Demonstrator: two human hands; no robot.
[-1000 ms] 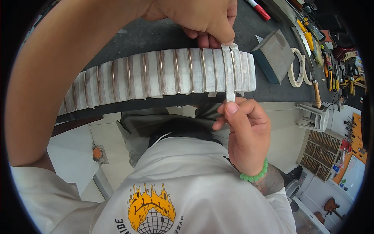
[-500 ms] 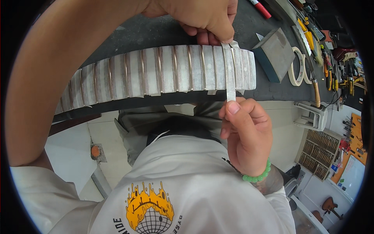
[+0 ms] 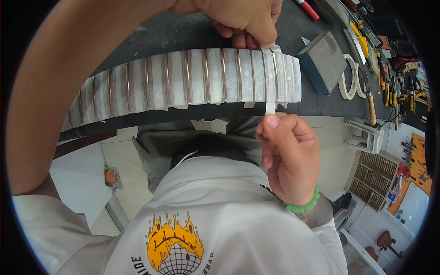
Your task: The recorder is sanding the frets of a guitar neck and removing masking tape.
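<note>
A guitar neck [image 3: 156, 85] lies across the dark bench, its fretboard covered in pale masking tape between metal frets. Near its right end, a strip of masking tape [image 3: 270, 85] crosses the board from far edge to near edge. At the far edge, my left hand [image 3: 245, 20] is closed with thumb and fingers on the strip's far end; the neck hides some of those fingertips. My right hand [image 3: 293, 156], wearing a green bead bracelet [image 3: 304, 204], pinches the near end between thumb and forefinger, just off the near edge. The strip looks stretched straight between both hands.
A grey block with blue-green sides [image 3: 323, 59] sits right of the neck, beside rolls of masking tape [image 3: 348, 78]. A red marker [image 3: 308, 10] lies farther back. Wooden-handled tool [image 3: 371, 110] and several other tools line the right side. A white stool [image 3: 365, 135] stands on the floor.
My right hand has shifted slightly up toward the neck with the tape's near end. The left hand keeps its hold at the far edge, and the strip lies closer along the fret.
</note>
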